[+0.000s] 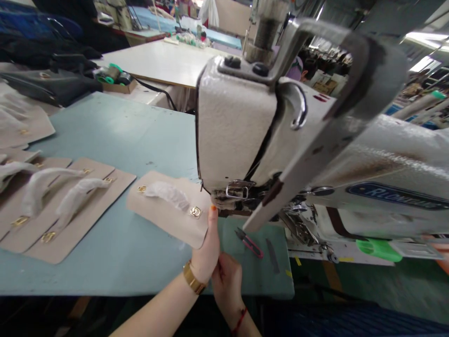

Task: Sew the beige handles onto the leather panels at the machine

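Note:
My left hand (206, 245), with a gold watch at the wrist, grips the right end of a beige bag panel (159, 210). The thumb lies on top and the fingers are underneath, out of sight. A handle (168, 194) in white wrapping runs along this panel between two gold-coloured metal fittings. Just below and right of it, my right hand (227, 276) is closed against the left hand; whatever its fingers hold is hidden. The panel's far right edge is close to the needle area of a sewing machine (238, 126). Pink-handled thread snips (250, 243) lie to the right of my hands.
Similar beige panels with wrapped handles (70, 206) lie overlapping at the left of the blue-green table (140, 135). A flat grey strip (272, 255) rests near the right edge. Behind are a dark bag (52, 84) and a box of thread spools (117, 79). A metal lever (298, 159) slants down in front of the machine.

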